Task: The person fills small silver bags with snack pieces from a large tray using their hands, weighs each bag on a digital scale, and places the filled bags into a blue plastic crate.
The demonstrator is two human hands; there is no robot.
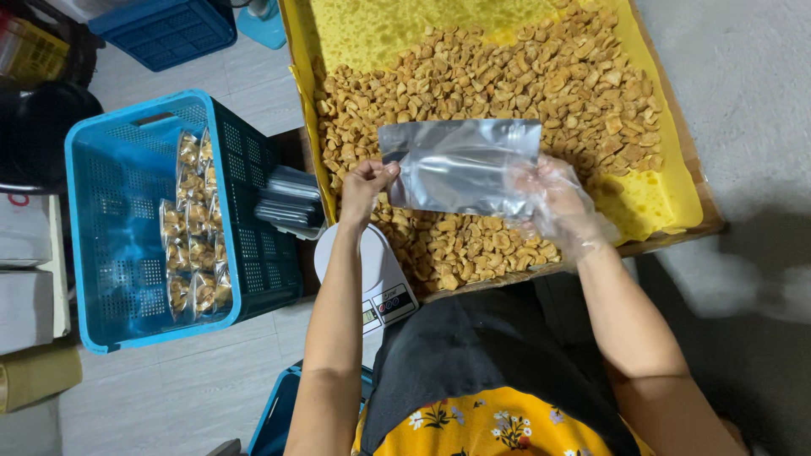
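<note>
Far left, I've got a blue crate sitting on the floor, with a row of filled clear snack packets stacked along its right wall. Just beside the crate's right side I see a stack of empty pouches, and below that a small white kitchen scale with its display facing me.

Now the left hand: bare, closed in a pinch on the lower left corner of a silvery plastic pouch. I'm holding that pouch flat and level, up in the air over the near edge of the tray, stretched between both hands.

Under it, a big tray lined with yellow paper on the surface, heaped with small golden-brown snack pieces across most of it, with bare lining showing at the top and at the right.

Right hand: it wears a thin clear plastic glove, fingers curled round the pouch's right end, gripping it. Whether the pouch mouth is open, I can't tell from here.
</note>
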